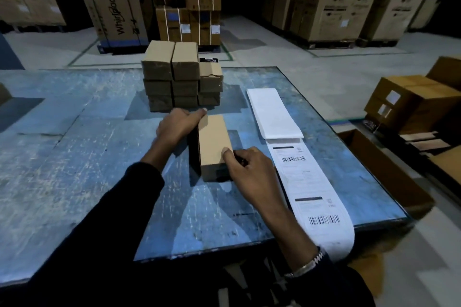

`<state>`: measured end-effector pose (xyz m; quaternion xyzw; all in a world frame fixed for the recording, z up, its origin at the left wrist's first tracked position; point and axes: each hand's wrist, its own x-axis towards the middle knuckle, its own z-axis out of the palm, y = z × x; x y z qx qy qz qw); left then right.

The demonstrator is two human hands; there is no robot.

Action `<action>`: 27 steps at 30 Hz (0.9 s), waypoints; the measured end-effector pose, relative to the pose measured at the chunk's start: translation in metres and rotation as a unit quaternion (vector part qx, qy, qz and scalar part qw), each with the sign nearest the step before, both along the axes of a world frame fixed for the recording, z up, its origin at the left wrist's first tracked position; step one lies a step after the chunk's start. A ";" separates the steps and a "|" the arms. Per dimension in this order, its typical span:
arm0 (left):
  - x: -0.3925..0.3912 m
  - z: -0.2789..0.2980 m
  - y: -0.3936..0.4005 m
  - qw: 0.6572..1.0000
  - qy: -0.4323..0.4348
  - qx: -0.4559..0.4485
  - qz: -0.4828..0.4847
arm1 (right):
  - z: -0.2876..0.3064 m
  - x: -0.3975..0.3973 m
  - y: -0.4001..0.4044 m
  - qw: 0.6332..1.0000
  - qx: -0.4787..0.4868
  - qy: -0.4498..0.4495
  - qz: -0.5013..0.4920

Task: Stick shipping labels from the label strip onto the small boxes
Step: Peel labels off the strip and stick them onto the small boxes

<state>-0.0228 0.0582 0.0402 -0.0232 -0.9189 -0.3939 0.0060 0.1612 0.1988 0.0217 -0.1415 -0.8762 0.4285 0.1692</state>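
Head view: small box (214, 142) between hands, left hand (178, 126) gripping far end, right hand (249, 169) apparently pinching near corner.

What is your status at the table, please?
Left hand grips the box at its far end, right hand at its near end. Box top bare, no label yet. Label strip lies right of it, untouched. Nothing in the way.
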 end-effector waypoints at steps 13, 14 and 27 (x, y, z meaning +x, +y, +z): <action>-0.001 -0.014 0.015 0.989 0.144 0.039 -0.022 | 0.018 0.070 0.072 0.995 0.068 0.065 0.020; 0.002 -0.010 0.016 0.984 0.171 0.031 -0.043 | 0.015 0.076 0.087 0.993 0.111 0.047 0.017; 0.108 0.015 0.072 0.848 0.346 -0.166 -0.365 | -0.015 0.014 0.170 0.921 0.314 -0.188 0.133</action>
